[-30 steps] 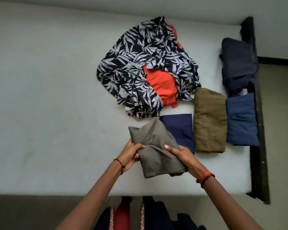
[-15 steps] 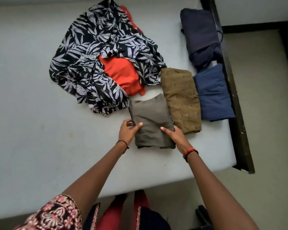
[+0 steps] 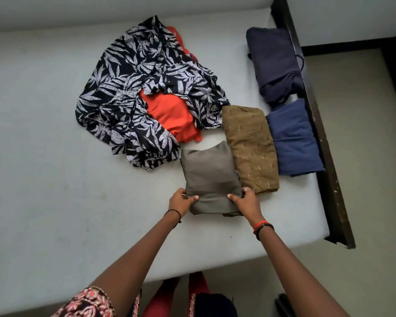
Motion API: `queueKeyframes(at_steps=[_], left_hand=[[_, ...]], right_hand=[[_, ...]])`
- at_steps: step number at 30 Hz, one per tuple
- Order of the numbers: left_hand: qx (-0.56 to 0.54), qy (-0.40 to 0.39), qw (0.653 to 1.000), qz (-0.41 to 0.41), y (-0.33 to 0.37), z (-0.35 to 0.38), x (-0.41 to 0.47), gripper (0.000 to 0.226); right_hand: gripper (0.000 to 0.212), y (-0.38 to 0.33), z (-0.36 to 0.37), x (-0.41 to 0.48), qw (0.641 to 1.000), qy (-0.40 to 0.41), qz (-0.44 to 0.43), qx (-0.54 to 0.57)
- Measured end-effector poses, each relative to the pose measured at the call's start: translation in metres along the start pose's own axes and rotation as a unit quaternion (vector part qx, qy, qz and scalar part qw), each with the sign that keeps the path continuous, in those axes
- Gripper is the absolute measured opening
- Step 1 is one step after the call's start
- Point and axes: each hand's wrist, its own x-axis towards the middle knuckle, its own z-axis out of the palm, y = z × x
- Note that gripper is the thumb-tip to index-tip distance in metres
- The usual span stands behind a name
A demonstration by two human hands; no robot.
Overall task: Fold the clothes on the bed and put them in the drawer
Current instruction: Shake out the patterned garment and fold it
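Observation:
A folded grey-olive garment (image 3: pixel 209 177) lies on the pale bed (image 3: pixel 55 179), covering the folded navy piece seen earlier. My left hand (image 3: pixel 181 200) grips its near left corner and my right hand (image 3: pixel 246 201) grips its near right corner, thumbs on top. A folded brown garment (image 3: pixel 249 147) lies just right of it, then a folded blue one (image 3: pixel 293 138) and a dark navy one (image 3: pixel 274 65) further back. Behind lies an unfolded black leaf-print garment (image 3: pixel 142 92) with an orange-red one (image 3: pixel 172 115) partly under it.
The bed's dark wooden frame (image 3: pixel 325 145) runs along the right side, with beige floor (image 3: pixel 364 156) beyond. The left half of the bed holds no clothes. The near bed edge is just below my forearms. No drawer is in view.
The grey-olive garment went from tilted in my hands to lying flat on the navy piece beside the brown one. Both hands slid back to its near corners.

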Motion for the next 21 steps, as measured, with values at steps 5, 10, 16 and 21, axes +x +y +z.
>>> queueKeyframes(at_steps=[5,10,16,21], left_hand=[[0.059,-0.05,0.997,0.02,0.006,-0.027,-0.007,0.036],[0.098,-0.029,0.992,0.08,0.018,-0.081,-0.01,0.015],[0.054,0.15,0.979,0.129,0.061,-0.171,0.022,0.016],[0.072,0.246,0.955,0.146,0.092,-0.214,0.076,0.019]], right_hand=[[0.045,-0.014,-0.004,-0.009,0.997,0.005,-0.006,-0.077],[0.024,-0.048,-0.027,-0.014,0.975,-0.032,-0.018,-0.221],[0.014,-0.154,-0.024,0.004,0.961,0.014,-0.15,-0.231],[0.02,-0.254,0.037,0.026,0.911,-0.02,-0.337,-0.235]])
